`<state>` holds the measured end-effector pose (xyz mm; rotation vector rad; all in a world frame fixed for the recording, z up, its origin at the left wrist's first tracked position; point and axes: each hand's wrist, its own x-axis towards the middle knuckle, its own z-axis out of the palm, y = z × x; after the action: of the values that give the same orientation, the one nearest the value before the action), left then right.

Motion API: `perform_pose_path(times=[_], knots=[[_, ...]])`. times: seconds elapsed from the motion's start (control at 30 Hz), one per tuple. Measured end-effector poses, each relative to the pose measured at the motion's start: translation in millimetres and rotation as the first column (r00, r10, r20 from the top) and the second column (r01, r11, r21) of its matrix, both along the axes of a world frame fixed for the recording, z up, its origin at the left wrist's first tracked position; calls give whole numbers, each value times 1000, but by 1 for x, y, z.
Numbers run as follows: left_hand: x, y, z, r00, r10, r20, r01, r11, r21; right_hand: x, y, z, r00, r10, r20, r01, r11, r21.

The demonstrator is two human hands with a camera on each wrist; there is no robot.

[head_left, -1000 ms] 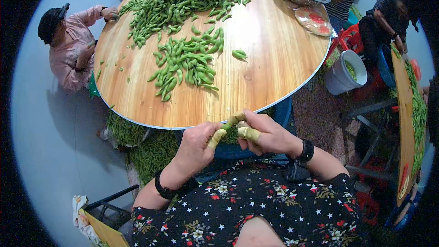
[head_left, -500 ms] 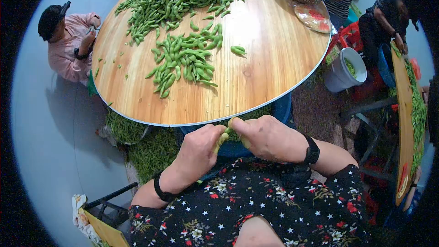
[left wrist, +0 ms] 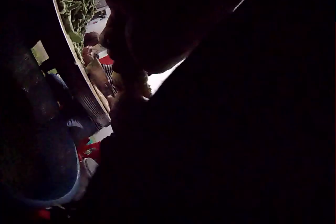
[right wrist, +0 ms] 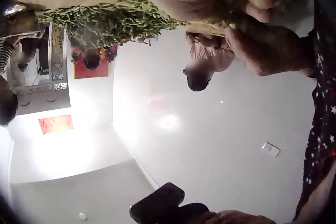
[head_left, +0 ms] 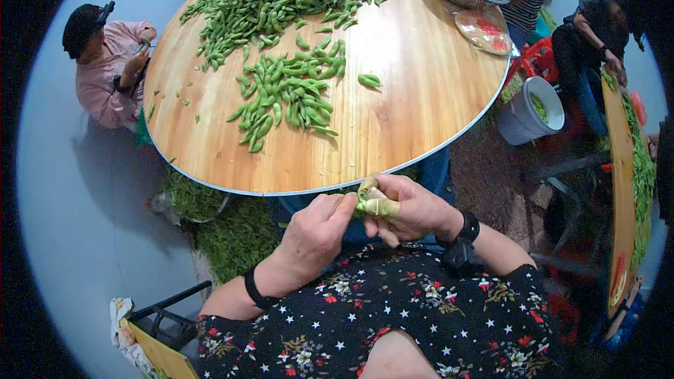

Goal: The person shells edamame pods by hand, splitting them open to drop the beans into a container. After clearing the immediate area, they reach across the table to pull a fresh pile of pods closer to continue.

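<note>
Rolling back from its pressed-down pose of half a second earlier, the right hand (head_left: pixel 415 205) held a green pod (head_left: pixel 361 205) in curled, taped fingers while the left hand (head_left: pixel 314 230) pinched it too, near the table (head_left: pixel 414 98) edge, so that pod seemed unfinished.

"Where does the head camera look from?"
"Above the near side of the round surface (head_left: pixel 421 91), facing forward and down, far enough back to take in the left grip (head_left: pixel 309 231) and the right grip (head_left: pixel 411 205)."
"The left wrist's?"
"Very close in, mostly dark, rolled sideways: the surface's rim runs steeply at its left."
"And the right wrist's?"
"Upside down, close to the right grip, facing across the surface toward the wall (right wrist: pixel 236 119) beyond it."
"What do head and right wrist share?"
"The pod heap (head_left: pixel 281 0) on the surface and the person in pink (head_left: pixel 105 91) beside it."
</note>
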<state>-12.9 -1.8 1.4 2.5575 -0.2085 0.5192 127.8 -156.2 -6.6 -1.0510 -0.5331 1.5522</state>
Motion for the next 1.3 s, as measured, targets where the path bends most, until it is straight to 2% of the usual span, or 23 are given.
perform_pose_path(times=[0.1,0.2,0.23,0.3,0.33,0.37,0.43,0.5,0.57,0.63,0.67,0.73,0.77,0.83,0.9,0.97,1.0,1.03,1.07,1.1,1.17,1.23,1.3], knots=[[6,-4,0,998,55,-1,-55,998,-30,-9,3,3,990,-114,86,111,993,33],[12,-11,-7,991,128,43,-125,990,-71,-15,8,-7,846,-311,432,231,946,229],[14,-13,-8,986,168,24,-164,981,-108,-16,9,-15,847,-305,434,219,946,239],[16,-16,-13,976,205,66,-199,976,-85,-17,12,-23,486,-457,745,273,889,367],[17,-19,-13,975,221,37,-220,975,-11,-17,12,-13,413,-444,795,291,892,347],[18,-21,-13,971,238,10,-239,969,61,-15,12,-12,409,-444,797,284,892,351],[19,-21,-11,974,225,24,-226,968,112,-9,13,-17,595,-428,681,372,897,238],[15,-20,-5,977,212,15,-212,971,114,-5,13,-18,610,-378,697,327,921,213],[4,-16,2,973,225,-45,-216,965,149,-4,12,-11,468,-319,824,160,948,277],[-9,-9,8,965,238,-112,-216,960,179,-5,11,-14,432,-326,841,118,945,305],[-17,-4,11,935,275,-223,-225,948,224,-6,11,-14,368,-262,892,45,963,264],[-31,14,24,822,371,-432,-221,907,357,-2,8,-14,241,-88,967,-82,990,111],[-39,26,35,734,430,-525,-197,875,442,0,5,-16,239,-91,967,-83,990,113],[-36,51,51,843,383,-378,-219,886,409,0,0,-20,189,-89,978,-22,995,94],[-13,73,54,833,453,-318,-269,833,483,0,0,-18,214,-53,975,-25,998,60],[26,101,42,886,444,-135,-345,824,450,-1,0,-18,327,-63,943,-37,996,80],[50,112,41,904,420,-84,-347,834,429,1,0,-15,317,-69,946,-30,996,83],[75,123,40,919,393,-34,-347,845,407,1,0,-12,382,-62,922,-49,995,87],[95,136,36,955,295,18,-282,893,351,1,0,-9,446,-50,894,-68,994,90],[113,148,29,977,197,77,-211,931,299,0,0,-7,439,-51,897,-63,994,87],[139,171,8,988,130,80,-150,930,337,-2,-2,-4,569,-62,820,-26,995,93],[149,174,0,995,65,73,-88,922,378,1,-3,2,564,14,826,-43,999,13],[155,174,-10,954,291,-67,-222,842,492,1,-7,-7,546,-105,831,-14,991,134]])
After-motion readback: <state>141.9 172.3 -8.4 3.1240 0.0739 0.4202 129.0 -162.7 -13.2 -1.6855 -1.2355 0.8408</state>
